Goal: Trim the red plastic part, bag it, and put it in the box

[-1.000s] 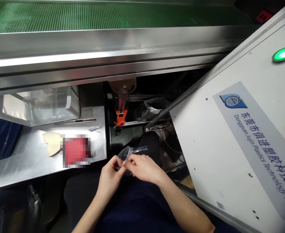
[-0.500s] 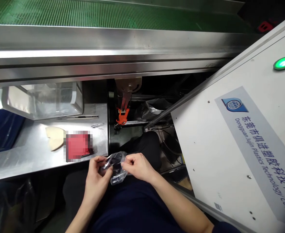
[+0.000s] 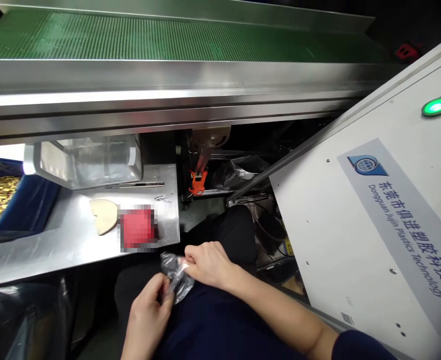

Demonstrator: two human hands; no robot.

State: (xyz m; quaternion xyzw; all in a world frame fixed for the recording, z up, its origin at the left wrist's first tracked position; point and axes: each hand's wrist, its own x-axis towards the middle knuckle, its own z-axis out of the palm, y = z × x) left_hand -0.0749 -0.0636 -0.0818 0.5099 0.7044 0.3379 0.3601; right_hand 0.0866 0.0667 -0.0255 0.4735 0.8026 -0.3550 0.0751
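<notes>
The clear plastic bag (image 3: 178, 276) is over the lap, near and right of the steel table (image 3: 79, 250). The right hand (image 3: 208, 264) pinches its right side between thumb and fingers; the left hand (image 3: 149, 307) has fingers curled closed on its left side. Uneven pulling could tear the thin film, and a shallow pinch could let it slip down; whether anything inside might spill, I cannot tell.
</notes>
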